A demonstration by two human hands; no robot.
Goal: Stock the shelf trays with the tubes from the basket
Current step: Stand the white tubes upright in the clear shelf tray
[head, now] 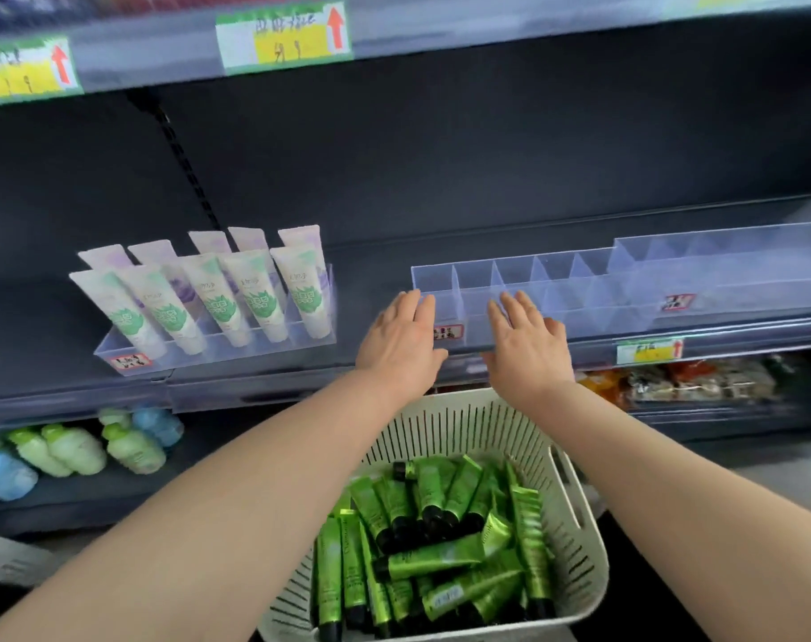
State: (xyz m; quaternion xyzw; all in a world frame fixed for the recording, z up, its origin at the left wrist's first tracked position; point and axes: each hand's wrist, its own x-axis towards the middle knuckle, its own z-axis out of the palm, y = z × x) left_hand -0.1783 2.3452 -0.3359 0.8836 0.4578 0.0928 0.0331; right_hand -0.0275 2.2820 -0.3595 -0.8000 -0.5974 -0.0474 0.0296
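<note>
A white slotted basket [575, 544] sits low in front of me, full of several green tubes [445, 556] with black caps. On the shelf above it stands a clear divided tray [565, 289] with nothing in its compartments. My left hand [401, 345] rests palm down at the tray's left front corner, fingers apart, holding nothing. My right hand [528, 345] lies flat on the tray's front compartments, also with nothing in it.
Another clear tray [218, 349] to the left holds several white tubes with green labels. A further clear tray [737, 266] continues to the right. Bottles [74, 449] lie on the lower shelf at left, packets [686, 382] at right. Price tags line the shelf edges.
</note>
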